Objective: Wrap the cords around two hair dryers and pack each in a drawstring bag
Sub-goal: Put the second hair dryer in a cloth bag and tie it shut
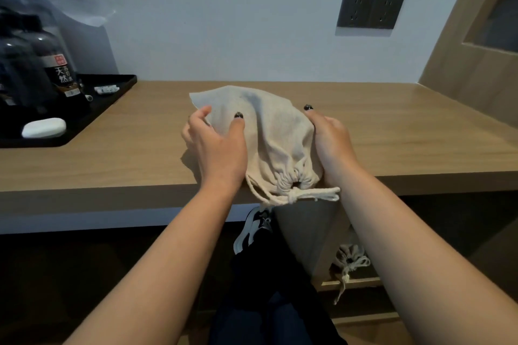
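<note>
Two hands hold a closed drawstring bag on a wooden desk.

At frame centre, the left hand and right hand curl round the bag's sides; its knotted cord hangs over the desk's near edge.

matt cloth bag, smooth wood-look counter
</note>
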Demonstrator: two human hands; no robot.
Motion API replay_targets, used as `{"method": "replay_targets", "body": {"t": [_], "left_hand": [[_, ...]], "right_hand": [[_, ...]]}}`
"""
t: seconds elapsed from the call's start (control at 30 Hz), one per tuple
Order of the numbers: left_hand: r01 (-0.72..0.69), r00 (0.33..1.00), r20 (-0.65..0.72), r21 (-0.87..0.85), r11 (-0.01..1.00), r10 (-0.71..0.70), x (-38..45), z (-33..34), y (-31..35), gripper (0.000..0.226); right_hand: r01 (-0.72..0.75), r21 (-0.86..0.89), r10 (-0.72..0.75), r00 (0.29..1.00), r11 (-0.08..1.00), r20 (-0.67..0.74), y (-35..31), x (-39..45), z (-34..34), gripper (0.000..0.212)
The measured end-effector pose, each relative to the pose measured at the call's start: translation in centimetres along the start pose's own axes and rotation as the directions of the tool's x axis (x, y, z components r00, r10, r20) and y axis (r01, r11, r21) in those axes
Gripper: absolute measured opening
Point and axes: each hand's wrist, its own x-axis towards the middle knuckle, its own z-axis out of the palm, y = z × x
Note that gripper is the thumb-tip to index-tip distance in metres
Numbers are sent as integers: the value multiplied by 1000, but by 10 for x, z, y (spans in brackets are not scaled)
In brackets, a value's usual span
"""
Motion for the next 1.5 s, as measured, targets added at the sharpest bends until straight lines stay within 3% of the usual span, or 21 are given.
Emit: {"method": "replay_targets", "body": {"t": [0.1,0.23,0.37,0.53,0.7,0.87,1.03,1.23,1.5], "left_hand": [[158,987,63,-256,954,-147,19,6,-8,50],[243,965,167,-284,928,-201,32,10,-14,68],[230,956,235,-235,944,-175,34,8,-16,47],[200,955,277,-320,926,-110,24,-1,-14,27],[204,948,308,-405,891,-77,10,-11,-7,30],[236,930,361,-448,862,-67,-12,-13,-3,43],[285,907,414,-475,833,-74,-60,1,-1,59],[344,843,534,-433,833,-71,-115,36,3,65],[447,714,693,-340,828,-101,-172,96,6,67]], "right_hand": [[12,2,-12,999,1000,35,0,3,5,32],[16,25,-19,995,1000,100,-2,5,13,27],[61,107,-75,988,992,133,-3,2,18,22],[135,217,-175,969,967,177,2,-10,13,11],[156,294,-177,983,943,46,6,-28,14,24],[286,324,-224,950,902,-216,19,-60,10,39],[315,343,-220,932,885,-288,24,-91,-36,41],[365,288,-258,901,885,-349,33,-122,-110,47],[383,259,-215,838,887,-502,50,-145,-189,37]]}}
